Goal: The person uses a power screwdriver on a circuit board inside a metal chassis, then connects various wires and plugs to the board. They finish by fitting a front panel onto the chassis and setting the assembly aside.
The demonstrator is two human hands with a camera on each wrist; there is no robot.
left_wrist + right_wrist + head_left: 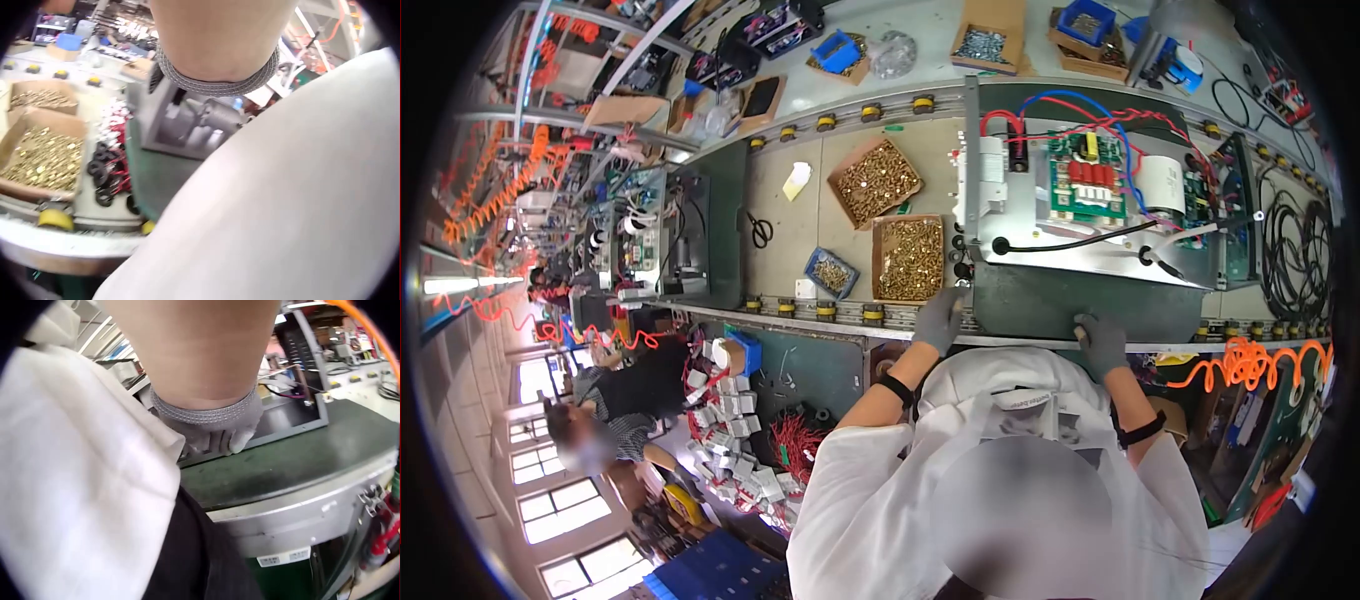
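Note:
My left hand point(940, 318), in a grey glove, is at the bench's front rail, beside a box of brass-coloured fasteners point(908, 258). Its fingers point toward small black rings point(963, 272) by the left corner of an open metal chassis point(1050, 255); the left wrist view hides them behind the wrist. At the front edge of the dark green board point(1090, 305) under the chassis is my gloved right hand point(1100, 342), fingers loosely bent with nothing visible in them. In the right wrist view these fingers point(237, 440) overlap the chassis's lower edge. The chassis carries a green circuit board point(1088, 175) and coloured wires.
Another box of brass fasteners point(875, 183), a blue bin point(832, 272) and black scissors point(759, 231) are to the left. Black cable coils point(1295, 250) lie at the right, above an orange coiled hose point(1250, 362). Another person point(605, 425) is at the far left.

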